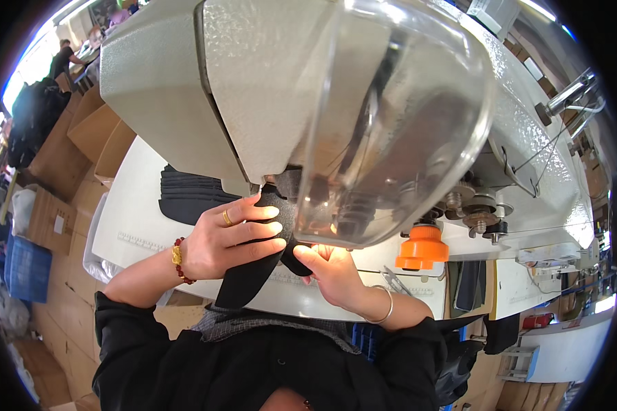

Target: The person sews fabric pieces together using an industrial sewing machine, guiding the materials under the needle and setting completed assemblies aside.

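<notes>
Workshop table, two hands on black fabric at the sewing machine

Cardboard boxes [51, 222] and a blue crate [29, 270] line the floor left of a white table [127, 216], where a person works black fabric [250, 277] beneath the head of a pale sewing machine [260, 89]. The left hand [216, 240] lies across the cloth, fingers extended and slightly spread, one fingertip just beside the needle area; its thumb cannot be made out. The right hand [336, 274] pinches the fabric's near right edge, thumb uppermost and fingers curled, their tips mostly hidden. Left forearm angles in from the lower left, palm down; the right comes from the lower right, wrist bent inward. Both sleeves are pushed up. A clear cover [391, 130] bulges over the right side, blurring the parts behind it, and the machine head hides the fabric's far end. Beyond the left hand, stacked black pieces [185, 202] are partly covered.
</notes>
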`<act>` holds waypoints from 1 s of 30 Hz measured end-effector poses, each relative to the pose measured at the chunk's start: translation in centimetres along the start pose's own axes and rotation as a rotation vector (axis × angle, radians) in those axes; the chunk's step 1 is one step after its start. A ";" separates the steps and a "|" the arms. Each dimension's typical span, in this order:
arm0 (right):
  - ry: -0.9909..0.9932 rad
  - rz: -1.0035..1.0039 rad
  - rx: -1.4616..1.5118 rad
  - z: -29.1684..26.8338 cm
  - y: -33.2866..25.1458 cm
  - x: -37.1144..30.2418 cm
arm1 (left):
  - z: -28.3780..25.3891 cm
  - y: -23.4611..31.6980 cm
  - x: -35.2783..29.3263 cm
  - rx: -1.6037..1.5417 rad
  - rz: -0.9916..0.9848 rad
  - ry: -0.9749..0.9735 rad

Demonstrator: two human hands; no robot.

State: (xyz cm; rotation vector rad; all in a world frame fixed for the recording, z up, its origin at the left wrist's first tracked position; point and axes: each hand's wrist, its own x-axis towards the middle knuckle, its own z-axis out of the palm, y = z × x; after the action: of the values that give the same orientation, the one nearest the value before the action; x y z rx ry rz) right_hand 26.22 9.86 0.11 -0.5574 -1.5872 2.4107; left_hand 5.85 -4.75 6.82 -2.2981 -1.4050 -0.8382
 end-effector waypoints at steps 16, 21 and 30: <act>0.088 -0.473 -0.340 2.8 4.2 -0.9 | 0.8 0.0 -0.4 0.099 0.037 -0.049; 0.039 -0.347 -0.357 2.4 3.0 -1.1 | 0.0 0.2 0.3 0.179 0.071 -0.039; -0.054 -0.193 -0.824 1.0 -1.5 -1.4 | 0.2 -0.8 1.1 0.091 -0.094 -0.038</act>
State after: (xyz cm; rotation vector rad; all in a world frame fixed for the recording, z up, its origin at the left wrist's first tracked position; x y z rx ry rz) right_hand 27.04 9.12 2.06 -0.4211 -2.5024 1.5701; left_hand 5.57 -3.50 7.36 -2.2052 -1.5456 -0.7449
